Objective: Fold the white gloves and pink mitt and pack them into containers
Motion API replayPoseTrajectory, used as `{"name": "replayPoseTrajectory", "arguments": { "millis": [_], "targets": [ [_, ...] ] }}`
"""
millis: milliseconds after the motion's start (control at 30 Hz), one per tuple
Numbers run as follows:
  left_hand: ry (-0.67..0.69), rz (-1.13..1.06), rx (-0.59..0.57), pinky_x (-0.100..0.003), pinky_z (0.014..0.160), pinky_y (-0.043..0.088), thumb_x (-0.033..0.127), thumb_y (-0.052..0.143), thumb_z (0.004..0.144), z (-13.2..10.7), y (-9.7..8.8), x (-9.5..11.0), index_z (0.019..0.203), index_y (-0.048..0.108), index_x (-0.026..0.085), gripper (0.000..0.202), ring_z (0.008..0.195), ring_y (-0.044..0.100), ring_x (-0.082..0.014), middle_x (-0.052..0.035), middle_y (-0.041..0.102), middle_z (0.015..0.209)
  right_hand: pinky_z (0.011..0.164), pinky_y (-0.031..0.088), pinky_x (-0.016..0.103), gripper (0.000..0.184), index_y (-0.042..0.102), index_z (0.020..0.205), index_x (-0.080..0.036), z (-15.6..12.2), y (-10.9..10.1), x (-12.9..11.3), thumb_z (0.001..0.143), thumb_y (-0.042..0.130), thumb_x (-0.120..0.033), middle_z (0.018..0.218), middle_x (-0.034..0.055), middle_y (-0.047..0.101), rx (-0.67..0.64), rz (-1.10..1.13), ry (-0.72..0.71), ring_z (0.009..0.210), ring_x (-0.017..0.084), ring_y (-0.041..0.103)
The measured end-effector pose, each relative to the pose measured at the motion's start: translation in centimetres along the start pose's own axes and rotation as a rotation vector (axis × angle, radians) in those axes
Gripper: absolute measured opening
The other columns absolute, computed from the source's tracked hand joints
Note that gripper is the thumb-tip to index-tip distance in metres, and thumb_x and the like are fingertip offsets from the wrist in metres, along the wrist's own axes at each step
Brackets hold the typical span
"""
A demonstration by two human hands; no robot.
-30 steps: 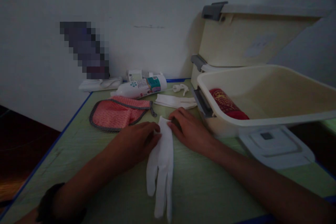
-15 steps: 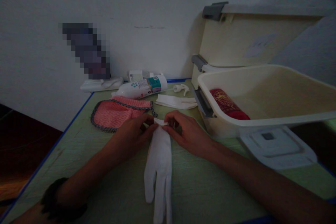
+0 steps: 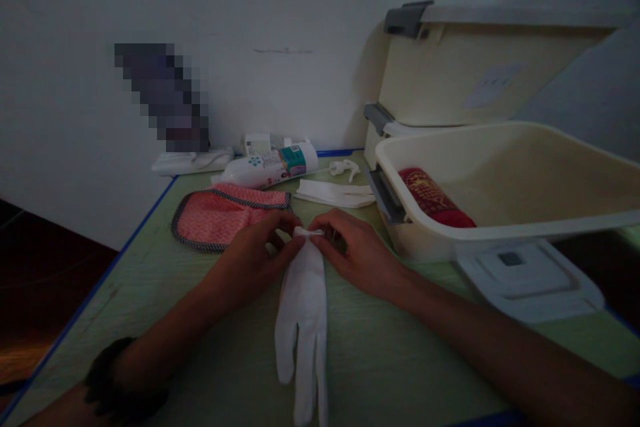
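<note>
A white glove (image 3: 304, 300) lies on the green table with its fingers toward me and its cuff away from me. My left hand (image 3: 265, 247) pinches the left side of the cuff between thumb and fingers. On the cuff's right side, my right hand (image 3: 353, 250) has a matching pinch. The cuff edge between them looks folded over. Just behind my left hand is a pink cloth (image 3: 215, 217) with a black-and-white checked border. A second white glove (image 3: 335, 193) lies flat beyond my hands, apparently folded.
An open cream bin (image 3: 500, 233) stands at the right, holding a red cylindrical item (image 3: 435, 197) with gold print. Its lid (image 3: 450, 73) is raised behind. A pale plastic lid (image 3: 533, 280) lies before it. A white bottle (image 3: 270, 165) and a spray nozzle (image 3: 345, 168) lie at the back.
The cuff edge between my fingers has turned down slightly toward me, and both hands have shifted a little with it. The rest of the glove stays in place.
</note>
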State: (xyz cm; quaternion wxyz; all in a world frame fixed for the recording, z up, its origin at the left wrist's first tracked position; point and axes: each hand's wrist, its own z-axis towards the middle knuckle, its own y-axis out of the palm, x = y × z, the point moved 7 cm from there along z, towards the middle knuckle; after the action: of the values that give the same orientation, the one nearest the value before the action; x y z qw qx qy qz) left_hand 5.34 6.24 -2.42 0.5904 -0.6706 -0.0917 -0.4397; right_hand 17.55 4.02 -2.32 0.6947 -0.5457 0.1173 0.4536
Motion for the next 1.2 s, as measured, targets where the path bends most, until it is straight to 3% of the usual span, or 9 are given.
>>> {"name": "replayPoseTrajectory", "arguments": {
  "millis": [400,600,833,967,1200],
  "targets": [
    [-0.023,0.021,0.058,-0.025,0.057,0.050,0.032,0.048,0.082,0.0,-0.3,-0.2,0.092,0.052,0.018,0.018,0.065,0.060,-0.0140,-0.0018,0.062,0.081,0.057,0.039,0.023,0.008,0.053,0.089,-0.017,-0.2,0.3,0.9,0.081,0.052,-0.020,0.078,0.0005,0.057,-0.009,0.013,0.105,0.063,0.010,0.050],
    [-0.029,0.024,-0.069,-0.023,0.053,0.047,0.030,0.048,0.082,0.2,0.5,-0.5,0.091,0.056,0.017,0.017,0.059,0.059,-0.0125,0.0004,0.063,0.074,0.056,0.037,0.022,0.008,0.051,0.090,-0.017,-0.2,0.0,1.1,0.082,0.049,-0.017,0.076,-0.0001,0.056,0.051,0.016,0.122,0.062,0.010,0.049],
    [-0.036,-0.003,-0.093,-0.023,0.056,0.044,0.031,0.047,0.083,0.3,0.5,-0.5,0.077,0.055,0.016,0.018,0.062,0.057,-0.0125,0.0019,0.060,0.069,0.055,0.037,0.021,0.009,0.049,0.091,-0.018,-0.2,-0.2,0.9,0.085,0.046,-0.025,0.071,-0.0018,0.055,0.099,0.097,0.115,0.061,0.010,0.049],
    [-0.023,-0.063,-0.197,-0.022,0.052,0.041,0.036,0.045,0.085,0.0,1.2,-0.4,0.076,0.054,0.016,0.024,0.058,0.055,-0.0117,0.0030,0.057,0.064,0.055,0.037,0.021,0.009,0.048,0.089,-0.018,-0.1,-0.8,0.7,0.085,0.046,-0.026,0.066,-0.0029,0.052,0.154,0.123,0.117,0.061,0.010,0.049],
    [-0.027,-0.255,-0.169,-0.029,0.069,0.048,0.034,0.044,0.085,0.4,1.6,-1.5,0.089,0.055,0.016,0.022,0.080,0.061,-0.0182,-0.0037,0.064,0.086,0.051,0.037,0.021,0.017,0.050,0.091,-0.017,-0.1,0.7,1.4,0.083,0.049,-0.032,0.069,-0.0020,0.052,0.031,0.297,0.183,0.058,0.010,0.047]
  ]
}}
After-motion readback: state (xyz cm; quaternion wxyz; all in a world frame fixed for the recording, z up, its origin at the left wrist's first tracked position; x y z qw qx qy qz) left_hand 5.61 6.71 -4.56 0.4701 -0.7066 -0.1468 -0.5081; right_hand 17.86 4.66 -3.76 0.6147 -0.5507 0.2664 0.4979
